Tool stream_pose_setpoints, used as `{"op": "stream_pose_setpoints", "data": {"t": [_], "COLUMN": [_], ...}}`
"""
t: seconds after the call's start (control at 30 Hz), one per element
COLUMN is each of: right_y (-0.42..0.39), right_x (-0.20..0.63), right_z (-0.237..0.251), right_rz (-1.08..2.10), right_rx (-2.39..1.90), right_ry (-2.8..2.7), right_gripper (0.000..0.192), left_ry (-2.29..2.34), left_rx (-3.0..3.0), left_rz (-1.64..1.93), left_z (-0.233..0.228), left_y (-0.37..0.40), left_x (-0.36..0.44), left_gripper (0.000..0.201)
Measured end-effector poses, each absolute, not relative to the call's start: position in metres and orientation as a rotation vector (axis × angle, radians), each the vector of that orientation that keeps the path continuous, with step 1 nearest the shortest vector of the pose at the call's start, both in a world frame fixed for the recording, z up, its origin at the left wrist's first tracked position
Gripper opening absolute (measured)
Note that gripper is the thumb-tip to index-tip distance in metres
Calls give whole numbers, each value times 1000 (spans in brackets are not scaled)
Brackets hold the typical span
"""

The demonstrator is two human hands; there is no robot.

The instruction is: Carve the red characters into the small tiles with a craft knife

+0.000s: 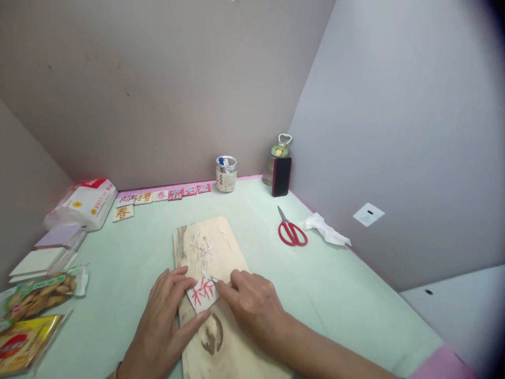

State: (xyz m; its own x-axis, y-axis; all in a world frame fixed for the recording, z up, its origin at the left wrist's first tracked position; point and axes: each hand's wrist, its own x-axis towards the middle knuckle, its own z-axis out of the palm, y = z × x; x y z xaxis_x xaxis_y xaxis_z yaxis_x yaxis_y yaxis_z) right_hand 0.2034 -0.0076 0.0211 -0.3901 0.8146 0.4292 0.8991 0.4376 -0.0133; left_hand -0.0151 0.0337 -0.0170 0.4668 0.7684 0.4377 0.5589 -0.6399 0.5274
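A small white square tile with a red character [202, 293] lies on a wooden board [209, 247]. My left hand [165, 316] presses on the tile's left edge, fingers and thumb around it. My right hand [252, 302] grips a thin carving tool whose metal tip [213, 279] touches the tile's upper right corner. Pale shavings [203, 246] are scattered on the board beyond the tile.
Red scissors [291, 231] and a crumpled tissue [323, 228] lie at right. A jar [226, 173], phone [281, 176] and bottle [280, 150] stand by the back wall beside a row of carved tiles [163, 196]. Tissue pack [84, 202], blank tiles [41, 260] and snack bags [31, 316] sit left.
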Motion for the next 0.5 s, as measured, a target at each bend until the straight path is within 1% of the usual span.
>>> {"op": "stream_pose_setpoints", "data": {"t": [0.13, 0.23, 0.3, 0.4, 0.5], "right_y": [2, 11, 16, 16, 14], "right_x": [208, 217, 223, 226, 223], "right_z": [23, 25, 27, 32, 39], "right_rz": [-241, -66, 132, 509, 845], "right_rx": [-1580, -1736, -1748, -1661, -1616], "right_ry": [-2340, -2275, -2185, -1994, -1771], "right_gripper": [12, 13, 17, 23, 18], "left_ry": [1100, 1074, 1071, 1065, 1024], "left_rx": [2447, 2482, 2502, 2532, 2596], "left_rz": [926, 921, 929, 969, 1058], "left_z": [-18, -23, -25, -25, -18], "left_y": [33, 33, 33, 33, 31], "left_x": [-16, -17, -17, -15, -13], "left_gripper": [36, 38, 39, 38, 37]}}
